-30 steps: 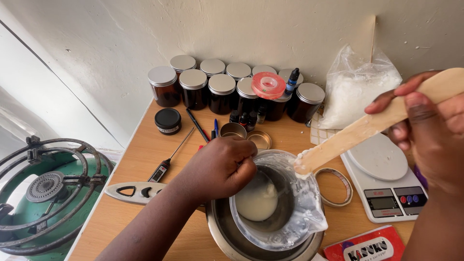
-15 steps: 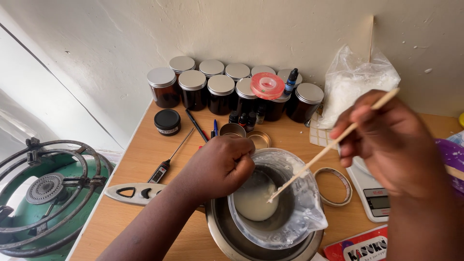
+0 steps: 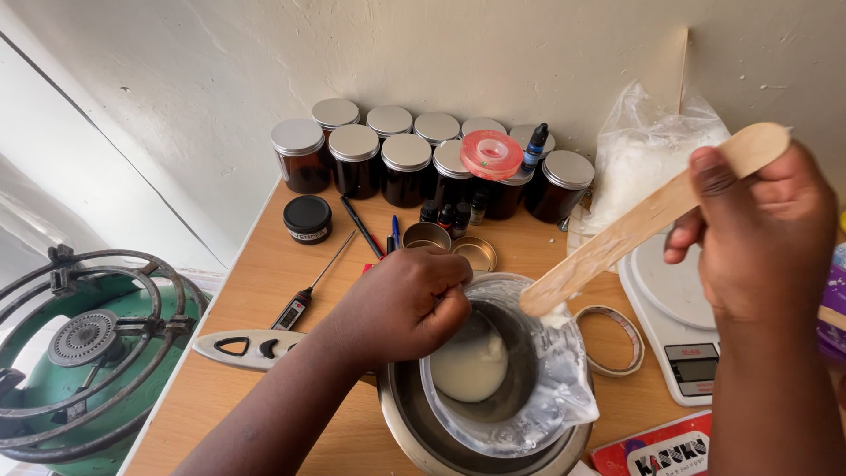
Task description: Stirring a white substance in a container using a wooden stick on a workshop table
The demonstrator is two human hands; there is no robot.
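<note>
Here the right hand (image 3: 762,238) grips the wooden stick (image 3: 634,220) above the bowl (image 3: 493,370).

Behind your work stand dark jars (image 3: 381,160) with silver lids — a green gas burner (image 3: 84,353) sits at your left. A white scale (image 3: 679,308) lies right.

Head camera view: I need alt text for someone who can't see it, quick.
The left hand grips the rim of a plastic-lined inner bowl holding pale melted liquid, set in a metal bowl, while the right hand holds a wooden stirring stick with its tip at the bowl's edge. Behind stand dark lidded jars; a white scale sits right.
</note>
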